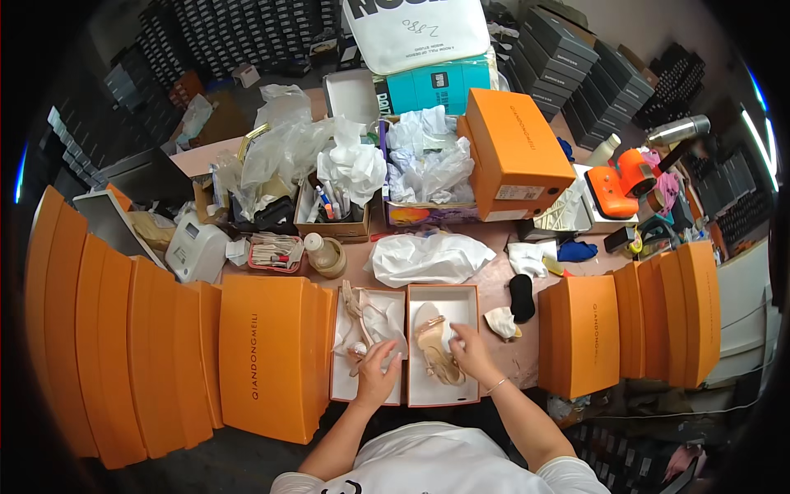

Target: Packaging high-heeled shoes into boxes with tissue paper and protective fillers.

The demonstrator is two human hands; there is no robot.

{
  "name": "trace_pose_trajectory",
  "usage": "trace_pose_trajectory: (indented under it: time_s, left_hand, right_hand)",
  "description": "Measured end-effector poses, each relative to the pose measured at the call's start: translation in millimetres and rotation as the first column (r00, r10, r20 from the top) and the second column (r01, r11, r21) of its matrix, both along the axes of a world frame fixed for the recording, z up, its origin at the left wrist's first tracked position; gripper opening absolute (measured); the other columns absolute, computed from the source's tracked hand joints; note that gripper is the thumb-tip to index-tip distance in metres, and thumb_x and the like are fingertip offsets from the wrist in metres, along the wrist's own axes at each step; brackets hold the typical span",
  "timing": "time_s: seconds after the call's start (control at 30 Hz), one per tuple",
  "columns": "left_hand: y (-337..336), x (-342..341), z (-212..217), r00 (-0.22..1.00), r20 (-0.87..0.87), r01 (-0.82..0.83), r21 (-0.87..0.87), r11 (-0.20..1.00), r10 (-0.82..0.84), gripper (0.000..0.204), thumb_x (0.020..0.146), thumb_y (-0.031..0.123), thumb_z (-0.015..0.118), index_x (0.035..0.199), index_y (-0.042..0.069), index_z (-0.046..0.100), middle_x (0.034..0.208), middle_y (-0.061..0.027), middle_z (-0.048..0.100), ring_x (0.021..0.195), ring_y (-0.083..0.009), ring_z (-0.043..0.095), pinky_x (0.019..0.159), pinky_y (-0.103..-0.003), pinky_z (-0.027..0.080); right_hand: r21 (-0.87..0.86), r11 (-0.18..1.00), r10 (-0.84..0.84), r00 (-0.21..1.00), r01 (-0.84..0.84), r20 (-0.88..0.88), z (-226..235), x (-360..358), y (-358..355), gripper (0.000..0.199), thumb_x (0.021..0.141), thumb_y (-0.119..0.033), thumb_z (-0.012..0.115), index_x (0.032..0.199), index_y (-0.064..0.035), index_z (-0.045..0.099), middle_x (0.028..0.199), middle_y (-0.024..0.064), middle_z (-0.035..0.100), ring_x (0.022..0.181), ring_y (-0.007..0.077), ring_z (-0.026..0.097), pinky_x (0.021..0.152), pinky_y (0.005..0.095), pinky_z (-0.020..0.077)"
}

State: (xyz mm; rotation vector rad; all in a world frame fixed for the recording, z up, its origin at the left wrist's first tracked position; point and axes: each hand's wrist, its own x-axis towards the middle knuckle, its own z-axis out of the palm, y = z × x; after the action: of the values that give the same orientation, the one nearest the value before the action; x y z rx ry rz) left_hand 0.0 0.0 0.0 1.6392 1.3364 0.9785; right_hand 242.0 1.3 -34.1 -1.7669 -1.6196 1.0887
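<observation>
Two white-lined shoe boxes with orange edges lie side by side before me. In the left shoe box (341,384) rests a beige strappy sandal (352,317) among white tissue paper (383,319). My left hand (377,377) is over that box near the sandal's lower end, thumb and fingers apart. Inside the right shoe box (428,393) is a beige and gold open-toed sandal (434,339), possibly one of a pair. My right hand (471,354) reaches in from the right, fingers closed at the sandal's edge, beside a white patch I cannot identify.
Orange shoe boxes (267,362) stand in rows left and right (578,333). Beyond lie crumpled white paper (432,257), a bottle (315,244), a red basket (276,252) and a carton of wrapping (428,216). An orange tool (625,181) stands back right, a black oval thing (521,298) nearer.
</observation>
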Motion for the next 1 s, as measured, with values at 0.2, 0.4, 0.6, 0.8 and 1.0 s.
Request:
trace_pose_trajectory:
  time_s: [0.2,0.4,0.6,0.8,1.0]
  left_hand:
    - [-4,15,0,0.995,0.089,0.051,-0.029,0.998,-0.048,0.027,0.086,0.01,0.063,0.11,-0.001,0.061,0.102,-0.016,0.063,0.085,-0.0254,0.064,0.073,-0.032,0.051]
    - [-6,19,18,0.983,0.135,0.13,-0.009,0.991,-0.128,0.028,0.085,0.008,0.064,0.112,0.001,0.061,0.093,-0.0108,0.064,0.061,-0.0165,0.056,0.056,-0.027,0.046]
    - [16,14,32,0.977,0.209,0.046,-0.068,0.997,-0.031,0.036,0.088,0.019,0.064,0.117,-0.001,0.057,0.104,-0.0134,0.062,0.083,-0.0191,0.061,0.072,-0.028,0.049]
    - [54,50,21,0.429,0.869,0.21,-0.361,0.909,0.246,0.06,0.093,0.032,0.059,0.138,0.002,0.035,0.125,-0.0111,0.054,0.115,-0.0208,0.053,0.099,-0.035,0.04]
    - [60,34,-21,0.391,0.74,0.162,-0.641,0.75,0.548,0.029,0.089,0.009,0.062,0.116,-0.001,0.057,0.107,-0.0066,0.062,0.098,-0.0168,0.059,0.088,-0.031,0.046]
  right_hand:
    - [0.621,0.713,-0.177,0.775,-0.324,0.607,129,-2,194,0.061,0.079,-0.002,0.057,0.137,-0.0112,0.042,0.139,0.02,0.037,0.128,0.0407,0.036,0.106,0.05,0.0302]
    - [0.231,0.81,-0.126,0.225,-0.54,0.966,116,27,322,0.022,0.085,-0.017,0.051,0.097,-0.0135,0.069,0.131,0.0146,0.05,0.133,0.034,0.033,0.11,0.0629,0.012]
    - [0.484,0.716,-0.192,0.526,-0.502,0.829,168,-2,268,0.007,0.072,-0.014,0.061,0.071,-0.0071,0.061,0.077,0.0101,0.06,0.081,0.0277,0.059,0.099,0.0513,0.0315]
    - [0.256,0.682,0.365,0.623,-0.685,0.692,139,-47,84,0.023,0.065,-0.017,0.07,0.084,-0.0074,0.059,0.09,0.009,0.056,0.09,0.0267,0.057,0.08,0.0387,0.0448]
    - [0.132,0.777,0.59,0.785,-0.616,0.191,99,-38,6,0.029,0.084,-0.031,0.066,0.09,-0.0031,0.059,0.087,0.0131,0.062,0.084,0.0329,0.061,0.074,0.0375,0.0495]
